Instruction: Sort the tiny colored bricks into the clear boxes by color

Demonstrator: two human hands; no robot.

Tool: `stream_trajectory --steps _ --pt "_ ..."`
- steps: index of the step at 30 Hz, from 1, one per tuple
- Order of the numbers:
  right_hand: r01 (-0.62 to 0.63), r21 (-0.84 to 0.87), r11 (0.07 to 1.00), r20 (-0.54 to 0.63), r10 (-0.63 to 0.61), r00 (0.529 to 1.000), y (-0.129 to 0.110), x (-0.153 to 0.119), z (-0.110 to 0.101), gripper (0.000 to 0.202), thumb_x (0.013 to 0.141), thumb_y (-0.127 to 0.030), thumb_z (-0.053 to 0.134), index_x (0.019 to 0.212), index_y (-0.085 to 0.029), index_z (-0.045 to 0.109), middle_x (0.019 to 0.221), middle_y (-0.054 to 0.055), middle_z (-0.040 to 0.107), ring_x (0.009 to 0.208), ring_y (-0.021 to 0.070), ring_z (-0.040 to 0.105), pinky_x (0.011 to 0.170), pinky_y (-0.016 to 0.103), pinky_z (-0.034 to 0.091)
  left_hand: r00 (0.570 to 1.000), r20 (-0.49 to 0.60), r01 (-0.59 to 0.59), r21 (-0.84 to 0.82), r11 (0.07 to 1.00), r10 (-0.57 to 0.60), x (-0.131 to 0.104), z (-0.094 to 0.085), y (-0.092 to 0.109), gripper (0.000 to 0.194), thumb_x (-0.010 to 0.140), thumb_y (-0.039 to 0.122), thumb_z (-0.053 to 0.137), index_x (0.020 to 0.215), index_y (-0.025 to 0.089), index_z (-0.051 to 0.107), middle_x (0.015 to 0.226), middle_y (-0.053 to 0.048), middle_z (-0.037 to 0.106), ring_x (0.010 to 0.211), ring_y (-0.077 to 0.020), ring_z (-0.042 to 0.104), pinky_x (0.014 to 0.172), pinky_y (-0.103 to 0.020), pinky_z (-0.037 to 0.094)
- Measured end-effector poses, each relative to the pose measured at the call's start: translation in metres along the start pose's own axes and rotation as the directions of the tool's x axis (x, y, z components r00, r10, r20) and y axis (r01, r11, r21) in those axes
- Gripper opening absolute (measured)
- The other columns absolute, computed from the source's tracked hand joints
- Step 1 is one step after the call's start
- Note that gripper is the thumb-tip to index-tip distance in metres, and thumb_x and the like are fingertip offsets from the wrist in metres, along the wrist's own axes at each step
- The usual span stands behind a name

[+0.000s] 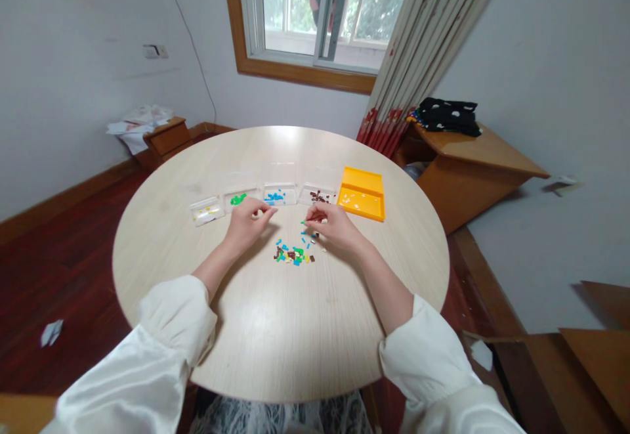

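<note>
My right hand [331, 224] pinches a small green toy brick [303, 222] at its fingertips, just above the table. Thumb and fingers of my left hand [250, 224] are pressed together in front of the clear boxes; whatever they hold is too small to make out. Between and below my hands lies a loose pile of tiny mixed bricks [294, 255] in green, blue, brown and yellow. Behind the hands stand open clear boxes: one with yellow pieces [207, 212], one with green pieces [239, 199], one with blue pieces [274, 196], one with brown pieces [319, 196].
An open orange case [363, 174] with white pieces in it ends the row at the right. Everything stands on a round pale wooden table [275, 329]. Beyond it are a cabinet [472, 158] with dark cloth on top, a curtain [418, 46] and a small drawer unit [167, 140].
</note>
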State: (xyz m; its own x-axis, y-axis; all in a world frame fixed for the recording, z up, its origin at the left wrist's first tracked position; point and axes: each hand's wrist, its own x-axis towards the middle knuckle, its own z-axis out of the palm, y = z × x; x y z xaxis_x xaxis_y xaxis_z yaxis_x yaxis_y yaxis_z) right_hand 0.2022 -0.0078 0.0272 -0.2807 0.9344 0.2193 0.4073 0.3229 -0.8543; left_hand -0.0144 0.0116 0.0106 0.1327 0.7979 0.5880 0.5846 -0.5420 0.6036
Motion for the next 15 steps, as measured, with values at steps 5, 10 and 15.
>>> stream_trajectory --steps 5,10,15 --pt "0.069 0.037 0.997 0.009 -0.069 0.998 -0.001 -0.001 0.012 0.007 0.069 -0.012 0.059 0.068 -0.017 0.054 0.066 -0.002 0.057 0.065 0.0107 0.055 0.066 0.026 0.045 0.968 0.179 -0.161 -0.107 0.981 0.178 -0.011 0.015 0.021 0.012 0.077 0.029 0.064 0.082 0.019 0.068 0.080 -0.004 0.070 0.077 -0.0169 0.059 0.074 -0.031 0.045" --pt "0.072 0.045 0.996 0.001 -0.072 0.997 0.000 -0.001 0.017 0.006 0.069 -0.013 0.060 0.068 -0.016 0.055 0.065 -0.002 0.058 0.063 0.0103 0.055 0.064 0.025 0.045 0.958 0.227 -0.159 -0.103 0.982 0.178 -0.013 0.018 0.017 0.006 0.078 0.022 0.063 0.077 0.020 0.069 0.073 -0.002 0.069 0.072 -0.0154 0.058 0.068 -0.028 0.046" --pt "0.053 0.064 0.997 0.006 -0.054 0.999 0.001 -0.001 0.017 0.003 0.070 -0.012 0.059 0.070 -0.015 0.057 0.067 -0.001 0.061 0.065 0.0108 0.057 0.065 0.025 0.045 0.962 0.210 -0.156 -0.093 0.983 0.172 -0.013 0.017 0.018 0.009 0.079 0.019 0.060 0.077 0.018 0.069 0.072 -0.003 0.067 0.071 -0.0150 0.057 0.065 -0.027 0.045"
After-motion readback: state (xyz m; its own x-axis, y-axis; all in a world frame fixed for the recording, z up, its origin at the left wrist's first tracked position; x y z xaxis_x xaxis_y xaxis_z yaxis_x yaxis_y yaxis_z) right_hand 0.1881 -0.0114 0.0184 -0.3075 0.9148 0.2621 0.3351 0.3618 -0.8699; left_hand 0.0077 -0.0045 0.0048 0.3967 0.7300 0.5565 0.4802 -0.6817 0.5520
